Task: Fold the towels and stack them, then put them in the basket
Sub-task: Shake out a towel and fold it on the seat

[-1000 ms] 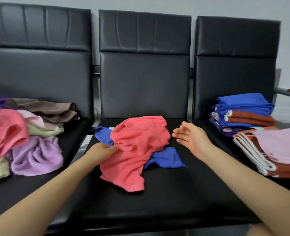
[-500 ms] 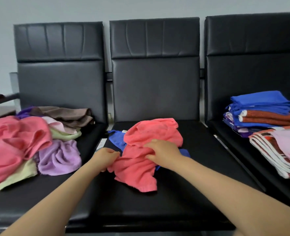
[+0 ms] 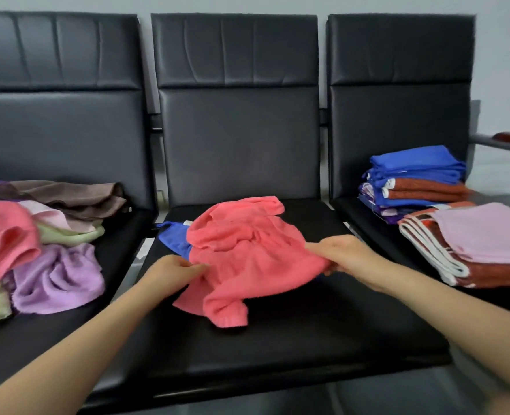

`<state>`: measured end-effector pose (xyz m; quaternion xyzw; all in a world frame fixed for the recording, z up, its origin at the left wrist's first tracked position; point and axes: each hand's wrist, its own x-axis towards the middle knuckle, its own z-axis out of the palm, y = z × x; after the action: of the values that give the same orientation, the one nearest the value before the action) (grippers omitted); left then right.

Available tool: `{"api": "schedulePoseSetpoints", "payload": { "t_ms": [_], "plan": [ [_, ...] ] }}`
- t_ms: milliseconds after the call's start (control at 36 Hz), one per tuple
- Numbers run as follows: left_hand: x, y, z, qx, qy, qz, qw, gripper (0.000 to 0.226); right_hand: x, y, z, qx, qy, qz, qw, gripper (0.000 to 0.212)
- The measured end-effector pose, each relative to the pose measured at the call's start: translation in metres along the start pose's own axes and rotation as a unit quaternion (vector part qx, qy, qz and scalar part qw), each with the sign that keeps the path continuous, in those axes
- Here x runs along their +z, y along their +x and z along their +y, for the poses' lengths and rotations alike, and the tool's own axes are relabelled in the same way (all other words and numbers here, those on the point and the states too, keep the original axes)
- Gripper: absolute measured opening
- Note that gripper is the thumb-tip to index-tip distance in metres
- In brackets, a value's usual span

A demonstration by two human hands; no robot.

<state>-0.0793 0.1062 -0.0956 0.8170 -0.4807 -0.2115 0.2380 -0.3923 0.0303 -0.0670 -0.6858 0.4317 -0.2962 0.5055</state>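
Coral towel [image 3: 247,259] at frame centre, on the middle seat [image 3: 307,339].
Left hand [image 3: 172,272] pinches its left edge; right hand [image 3: 342,254], previously mid-towel, now grips its right edge, spreading it wider.

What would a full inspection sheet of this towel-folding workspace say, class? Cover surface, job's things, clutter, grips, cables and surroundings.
Surface: black middle seat of a three-seat bench.
Job's things: crumpled coral towel lies on a blue towel; unfolded heap on the left seat; folded stacks and on the right seat; no basket seen.
Clutter: nothing seen.
Grips: left hand and right hand each pinch an edge of the coral towel.
Cables: nothing seen.
Surroundings: grey wall; armrest at right.
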Motion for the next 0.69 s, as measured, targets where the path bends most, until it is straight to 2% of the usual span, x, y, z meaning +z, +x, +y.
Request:
{"api": "schedulePoseSetpoints", "payload": {
  "t_ms": [56, 111, 167, 194, 278, 333, 389, 472, 528, 611, 694],
  "plan": [
    [0.007, -0.003, 0.006, 0.007, 0.019, -0.018, 1.0, 0.045, -0.015, -0.005, 0.012, -0.011, -0.126, 0.059, 0.99, 0.038],
    [0.011, -0.009, 0.013, 0.011, 0.048, -0.026, 0.998, 0.039, -0.026, -0.005, 0.025, -0.016, -0.221, 0.106, 0.969, 0.03],
    [0.016, -0.014, 0.021, 0.021, 0.065, -0.023, 0.997, 0.035, -0.031, -0.007, 0.036, 0.005, -0.28, 0.12, 0.952, 0.021],
    [0.019, -0.015, 0.024, 0.025, 0.055, -0.02, 0.998, 0.034, -0.031, -0.008, 0.039, 0.026, -0.288, 0.127, 0.949, 0.027],
    [0.023, -0.018, 0.037, 0.019, -0.096, -0.003, 0.995, 0.027, -0.027, -0.009, 0.038, 0.073, -0.258, 0.163, 0.95, 0.057],
    [0.021, -0.019, 0.043, -0.007, -0.225, 0.004, 0.974, 0.022, -0.025, -0.008, 0.035, 0.093, -0.224, 0.171, 0.955, 0.069],
    [0.014, -0.02, 0.047, -0.023, -0.308, 0.02, 0.951, 0.022, -0.027, -0.006, 0.034, 0.104, -0.194, 0.165, 0.961, 0.06],
    [-0.003, -0.026, 0.049, -0.015, -0.403, 0.069, 0.912, 0.013, -0.033, -0.009, 0.028, 0.105, -0.129, 0.146, 0.975, 0.029],
    [-0.017, -0.031, 0.045, 0.008, -0.423, 0.118, 0.898, 0.014, -0.041, -0.01, 0.024, 0.085, -0.081, 0.165, 0.979, 0.027],
    [-0.031, -0.042, 0.035, 0.055, -0.354, 0.223, 0.907, 0.019, -0.055, -0.013, 0.019, 0.013, -0.01, 0.211, 0.977, 0.034],
    [-0.034, -0.052, 0.025, 0.063, -0.31, 0.251, 0.915, 0.014, -0.066, -0.02, 0.011, -0.027, 0.089, 0.234, 0.968, 0.038]
  ]
}}
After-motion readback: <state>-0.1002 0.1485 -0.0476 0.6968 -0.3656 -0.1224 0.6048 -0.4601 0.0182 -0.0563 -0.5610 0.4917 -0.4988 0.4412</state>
